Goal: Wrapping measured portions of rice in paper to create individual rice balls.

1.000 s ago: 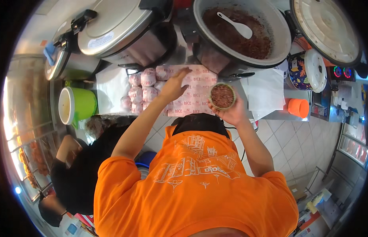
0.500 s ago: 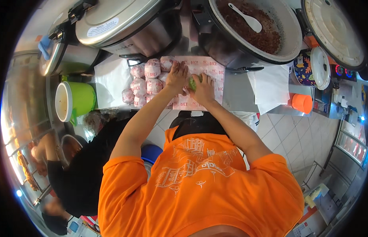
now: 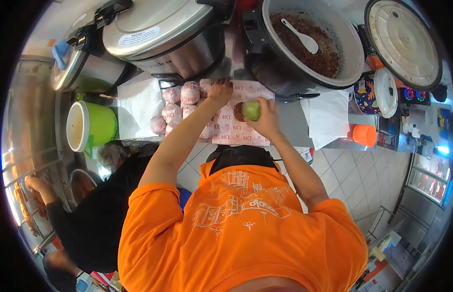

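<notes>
My right hand [image 3: 267, 120] grips a small green cup [image 3: 252, 111], tilted above and just right of a brown-red mound of cooked rice [image 3: 238, 112]. The mound lies on printed pink-and-white wrapping paper [image 3: 246, 136]. At the paper's far left edge rests my left hand [image 3: 220, 92], fingers stretched forward and holding nothing. Left of it sit several round wrapped bundles [image 3: 190, 92] in rows, in the same printed paper. My left forearm partly hides them.
Beyond the paper stand an open cooker [image 3: 289, 73] of brown rice with a white paddle [image 3: 300, 36] and a lidded cooker [image 3: 178, 63]. A green bucket [image 3: 102, 120] is at left; white sheets [image 3: 328, 117] and an orange cup [image 3: 364, 135] are at right. A person in black [image 3: 100, 219] works at left.
My right hand has raised the green cup off the paper, uncovering the rice mound. My left hand stays by the paper's far left edge. The view has shifted slightly.
</notes>
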Demonstrator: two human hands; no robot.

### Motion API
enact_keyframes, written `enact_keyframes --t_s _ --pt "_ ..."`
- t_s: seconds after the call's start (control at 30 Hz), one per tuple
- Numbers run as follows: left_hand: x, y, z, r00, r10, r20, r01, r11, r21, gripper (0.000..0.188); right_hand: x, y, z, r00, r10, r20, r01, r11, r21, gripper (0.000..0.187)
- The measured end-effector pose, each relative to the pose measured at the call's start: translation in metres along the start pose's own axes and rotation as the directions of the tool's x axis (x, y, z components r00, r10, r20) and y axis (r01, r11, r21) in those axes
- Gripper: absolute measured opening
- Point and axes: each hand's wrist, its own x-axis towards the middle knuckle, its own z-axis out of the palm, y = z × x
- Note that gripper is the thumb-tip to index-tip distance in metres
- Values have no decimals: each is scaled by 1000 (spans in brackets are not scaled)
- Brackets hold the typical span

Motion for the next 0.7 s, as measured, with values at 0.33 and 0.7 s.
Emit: enact_keyframes --t_s 0.33,0.7 --pt "-24 28 35 976 -193 -102 147 928 -342 18 -30 72 -45 888 305 -344 -445 758 -477 71" --pt "-7 1 -23 991 -94 -99 35 873 -486 35 93 19 6 908 -375 186 418 843 -339 57"
